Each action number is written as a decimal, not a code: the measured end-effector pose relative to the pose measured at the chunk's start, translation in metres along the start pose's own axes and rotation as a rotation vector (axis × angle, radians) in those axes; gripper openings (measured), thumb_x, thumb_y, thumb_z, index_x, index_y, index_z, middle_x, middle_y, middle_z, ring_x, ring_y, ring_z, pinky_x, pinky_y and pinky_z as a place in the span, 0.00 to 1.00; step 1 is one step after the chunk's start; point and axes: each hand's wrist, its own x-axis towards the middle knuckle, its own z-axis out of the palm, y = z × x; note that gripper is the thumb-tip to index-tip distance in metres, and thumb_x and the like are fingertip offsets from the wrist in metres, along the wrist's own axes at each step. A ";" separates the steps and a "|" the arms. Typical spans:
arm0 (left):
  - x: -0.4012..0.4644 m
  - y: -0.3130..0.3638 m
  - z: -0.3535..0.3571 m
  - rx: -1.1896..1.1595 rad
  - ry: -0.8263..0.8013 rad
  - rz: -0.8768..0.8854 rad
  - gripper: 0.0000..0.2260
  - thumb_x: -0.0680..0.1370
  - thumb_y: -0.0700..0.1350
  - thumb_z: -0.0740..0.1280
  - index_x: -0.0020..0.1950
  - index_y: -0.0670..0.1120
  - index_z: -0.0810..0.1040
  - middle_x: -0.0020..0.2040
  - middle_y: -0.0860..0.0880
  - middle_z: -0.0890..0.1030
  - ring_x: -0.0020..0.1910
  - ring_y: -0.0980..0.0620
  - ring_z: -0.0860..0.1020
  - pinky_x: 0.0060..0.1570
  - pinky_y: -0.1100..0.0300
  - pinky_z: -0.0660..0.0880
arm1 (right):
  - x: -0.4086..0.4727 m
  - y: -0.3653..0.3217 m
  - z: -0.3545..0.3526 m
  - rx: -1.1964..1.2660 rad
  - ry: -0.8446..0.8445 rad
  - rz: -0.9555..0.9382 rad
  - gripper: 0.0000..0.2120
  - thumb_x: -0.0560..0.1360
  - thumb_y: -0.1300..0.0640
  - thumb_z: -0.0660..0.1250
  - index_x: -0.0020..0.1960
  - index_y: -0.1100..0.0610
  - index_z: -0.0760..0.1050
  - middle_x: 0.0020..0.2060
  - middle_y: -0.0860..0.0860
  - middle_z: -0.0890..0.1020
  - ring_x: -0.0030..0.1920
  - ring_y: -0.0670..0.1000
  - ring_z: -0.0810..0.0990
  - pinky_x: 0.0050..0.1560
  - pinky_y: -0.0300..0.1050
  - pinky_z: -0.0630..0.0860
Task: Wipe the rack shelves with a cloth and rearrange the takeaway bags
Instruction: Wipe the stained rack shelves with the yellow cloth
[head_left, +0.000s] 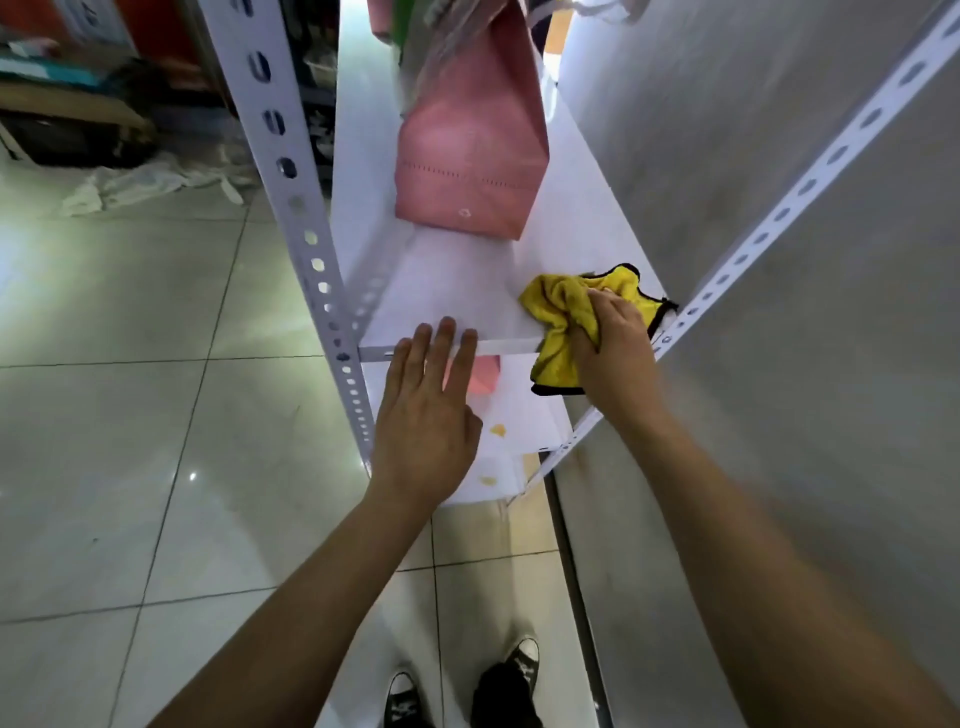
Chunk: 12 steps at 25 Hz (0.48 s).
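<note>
The yellow cloth (563, 312) is bunched in the right hand (615, 343) for wiping, while the shelf (457, 291) edge is steadied, seemingly, by the flat, spread left hand (423, 421), the pink bag (470, 171) standing beyond both.

Pink bag (470, 150) was cut off at top edge, upper part blurred. Lower-shelf bags (511, 410) were mostly hidden by shelf (457, 291) & left hand (423, 421). Right-hand fingertips (582, 348) buried in cloth (563, 306).

cloth (566, 306): yellow, fluffy terry fabric, dark-edged
shelf (457, 291): smooth white, matt
rack post (291, 171): white-painted perforated metal
pink bag (467, 171): matt paper
floor (130, 415): glossy tiles
</note>
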 end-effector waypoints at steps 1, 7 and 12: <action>-0.002 0.002 0.002 -0.009 0.013 -0.014 0.33 0.76 0.41 0.65 0.81 0.43 0.58 0.81 0.41 0.57 0.81 0.39 0.54 0.79 0.44 0.50 | -0.009 0.000 0.000 0.026 0.007 -0.013 0.20 0.80 0.58 0.64 0.71 0.58 0.73 0.68 0.56 0.76 0.70 0.59 0.70 0.73 0.53 0.66; -0.029 0.011 0.030 -0.088 0.108 -0.077 0.32 0.74 0.37 0.66 0.78 0.41 0.64 0.81 0.40 0.59 0.80 0.39 0.56 0.75 0.41 0.61 | -0.044 0.018 0.000 0.194 0.079 -0.118 0.21 0.79 0.56 0.60 0.71 0.59 0.72 0.67 0.55 0.75 0.71 0.57 0.71 0.71 0.60 0.68; -0.073 0.012 0.081 -0.134 0.019 -0.238 0.31 0.75 0.36 0.67 0.78 0.40 0.65 0.80 0.40 0.62 0.79 0.38 0.58 0.73 0.40 0.64 | -0.103 0.061 0.040 0.266 0.180 -0.111 0.19 0.80 0.61 0.61 0.71 0.62 0.72 0.67 0.59 0.75 0.71 0.58 0.71 0.72 0.56 0.67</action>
